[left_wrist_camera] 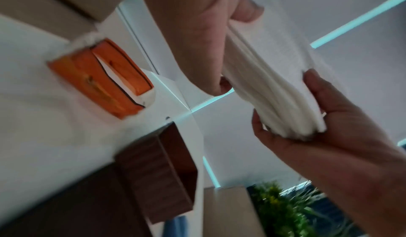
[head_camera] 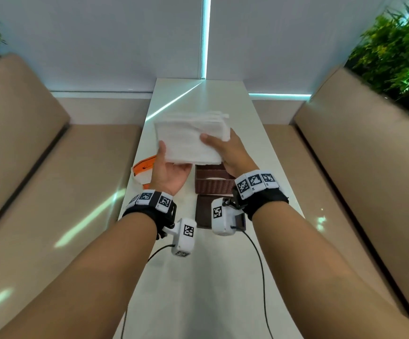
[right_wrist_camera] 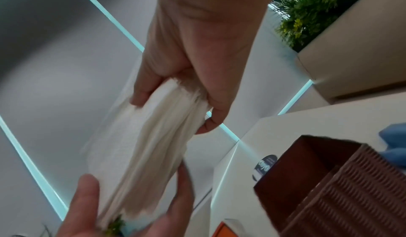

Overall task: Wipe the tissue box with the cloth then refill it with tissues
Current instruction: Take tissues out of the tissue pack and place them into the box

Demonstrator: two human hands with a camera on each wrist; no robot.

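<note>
A thick stack of white tissues [head_camera: 188, 138] is held in the air above the table by both hands. My left hand [head_camera: 170, 167] grips its near left corner from below, thumb on top. My right hand [head_camera: 225, 150] grips the right edge, thumb on the top sheet. In the left wrist view the tissue stack [left_wrist_camera: 274, 84] shows its layered edge. Just below the hands the brown ribbed tissue box [head_camera: 213, 183] stands open on the white table [head_camera: 223, 277]; its inside [right_wrist_camera: 307, 162] looks empty. A blue cloth [right_wrist_camera: 393, 147] lies beside the box.
A torn orange-and-white tissue wrapper [head_camera: 144, 171] lies left of the box. A flat brown lid [head_camera: 203, 214] rests on the table in front of the box. Beige bench seats [head_camera: 51, 192] flank the narrow table, with plants [head_camera: 399, 52] at the far right.
</note>
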